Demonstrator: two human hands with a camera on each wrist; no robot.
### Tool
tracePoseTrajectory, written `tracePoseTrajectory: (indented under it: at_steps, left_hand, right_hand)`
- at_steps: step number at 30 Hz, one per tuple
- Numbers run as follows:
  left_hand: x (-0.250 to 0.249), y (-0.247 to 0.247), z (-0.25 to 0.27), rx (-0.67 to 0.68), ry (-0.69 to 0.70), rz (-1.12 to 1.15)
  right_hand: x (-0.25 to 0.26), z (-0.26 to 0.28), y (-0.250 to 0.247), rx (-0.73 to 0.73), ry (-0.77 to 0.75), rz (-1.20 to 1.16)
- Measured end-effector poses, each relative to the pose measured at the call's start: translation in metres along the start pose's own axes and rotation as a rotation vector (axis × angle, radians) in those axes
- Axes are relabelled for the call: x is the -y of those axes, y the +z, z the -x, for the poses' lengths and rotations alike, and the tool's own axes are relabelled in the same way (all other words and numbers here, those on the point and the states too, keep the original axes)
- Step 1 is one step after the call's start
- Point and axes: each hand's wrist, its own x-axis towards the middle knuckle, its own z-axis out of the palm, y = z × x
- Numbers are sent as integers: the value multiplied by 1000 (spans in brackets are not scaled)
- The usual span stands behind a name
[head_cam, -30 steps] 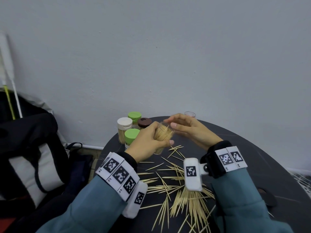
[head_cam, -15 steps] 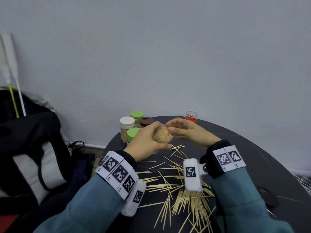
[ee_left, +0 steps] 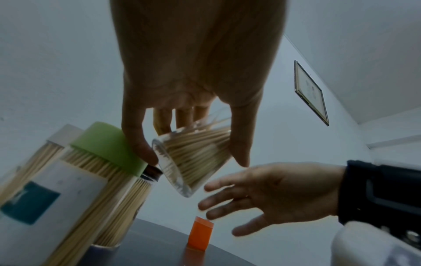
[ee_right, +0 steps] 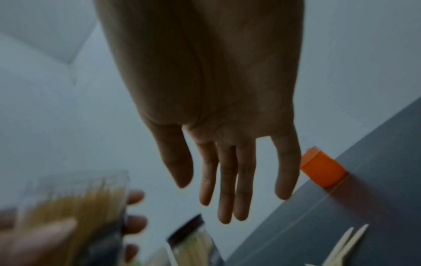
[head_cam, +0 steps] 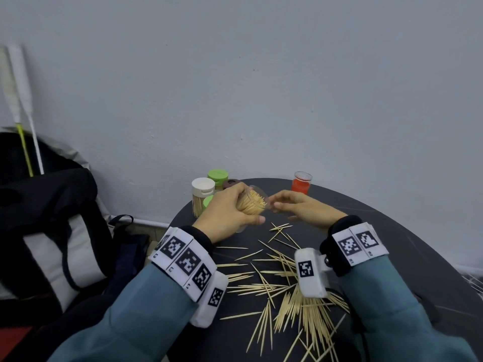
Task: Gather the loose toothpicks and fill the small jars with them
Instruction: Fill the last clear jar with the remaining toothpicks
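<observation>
Clear jar (head_cam: 252, 203) packed with toothpicks is being held tilted above the table (head_cam: 392, 231), left hand (head_cam: 230, 215) wrapping fingers and thumb round it (mouth facing right). Right hand (head_cam: 303, 209) is hovering just beside it, fingers straight, holding nothing. Loose toothpicks (head_cam: 295, 296) are lying scattered nearer the person; capped jars (head_cam: 203, 190) and orange jar (head_cam: 301, 182) are standing behind

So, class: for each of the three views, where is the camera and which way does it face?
Head: looks down at table, both hands, sleeves.
Left wrist: under left hand, facing its clear jar.
Right wrist: under right hand, facing open fingers.
Shared: orange cap in all.
</observation>
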Motion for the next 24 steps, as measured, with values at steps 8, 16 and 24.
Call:
tracePoseTrajectory:
  at_steps: [8,16,24]
  left_hand:
    - [-1,-7,3,1,-2,10]
    - [-5,-7,6,1,12,-34]
    - [-10,5,7,24,13,-42]
  right_hand:
    - [6,-18,12,317,275,838]
    - [-12,5,23,301,317,997]
    - [-15,40,40,276,280,929]
